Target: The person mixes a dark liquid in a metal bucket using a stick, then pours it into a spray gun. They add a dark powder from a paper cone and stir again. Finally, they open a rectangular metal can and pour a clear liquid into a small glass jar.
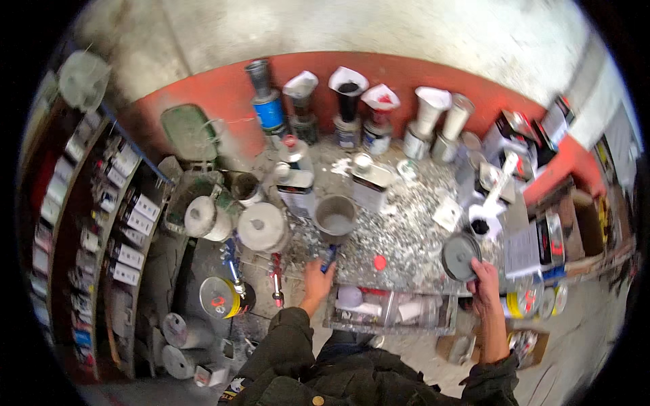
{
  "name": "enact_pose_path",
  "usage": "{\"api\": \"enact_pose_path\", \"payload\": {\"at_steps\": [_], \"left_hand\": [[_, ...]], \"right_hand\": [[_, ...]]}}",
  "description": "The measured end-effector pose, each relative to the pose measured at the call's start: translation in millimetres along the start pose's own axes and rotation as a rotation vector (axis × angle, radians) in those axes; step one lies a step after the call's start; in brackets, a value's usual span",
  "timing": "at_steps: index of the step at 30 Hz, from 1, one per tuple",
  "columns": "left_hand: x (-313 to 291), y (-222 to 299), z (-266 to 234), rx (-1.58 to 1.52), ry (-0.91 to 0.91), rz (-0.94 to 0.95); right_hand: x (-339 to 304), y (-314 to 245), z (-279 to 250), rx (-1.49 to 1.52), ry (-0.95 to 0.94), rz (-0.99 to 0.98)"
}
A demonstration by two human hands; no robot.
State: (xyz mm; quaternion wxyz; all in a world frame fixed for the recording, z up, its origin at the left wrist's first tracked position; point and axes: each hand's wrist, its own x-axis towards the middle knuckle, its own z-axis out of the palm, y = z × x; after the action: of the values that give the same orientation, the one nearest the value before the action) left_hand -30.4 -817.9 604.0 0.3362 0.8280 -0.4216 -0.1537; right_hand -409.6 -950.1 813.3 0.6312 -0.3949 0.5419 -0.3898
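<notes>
Gap between cup (pixel 336 219) and lid (pixel 460 257)

Dark blackish-olive jacket (pixel 365 380); round brass-coloured button (pixel 318 400) on its front; left of button, left sleeve (pixel 283 346) with yellow-and-white patch (pixel 234 388); right of button, creased right sleeve (pixel 490 386); beyond button, dark trousers (pixel 342 342); left hand (pixel 316 281), right hand (pixel 484 285) bare.

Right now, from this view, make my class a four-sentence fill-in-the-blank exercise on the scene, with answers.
1. The left hand grips a small object coloured ____, close to the grey cup.
2. The round dark grey lid is held in the ____.
3. The small round disc lying on the speckled bench is ____.
4. The drawer at the bench's near edge stands ____, showing its contents.
Missing words: blue; right hand; red; open.
</notes>
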Motion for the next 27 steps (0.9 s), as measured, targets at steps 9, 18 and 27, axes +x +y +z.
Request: {"api": "enact_pose_path", "payload": {"at_steps": [9,18,27], "left_hand": [[-46,2,-31,-0.019,0.005,0.063],[-69,-14,-67,-0.215,-0.059,-0.012],[-64,24,-77,-0.282,-0.146,0.043]], "right_hand": [[101,-128,399,-0.407,-0.668,-0.378],[127,-106,611,-0.477,-0.692,-0.489],[138,-78,567,-0.526,-0.555,-0.784]]}}
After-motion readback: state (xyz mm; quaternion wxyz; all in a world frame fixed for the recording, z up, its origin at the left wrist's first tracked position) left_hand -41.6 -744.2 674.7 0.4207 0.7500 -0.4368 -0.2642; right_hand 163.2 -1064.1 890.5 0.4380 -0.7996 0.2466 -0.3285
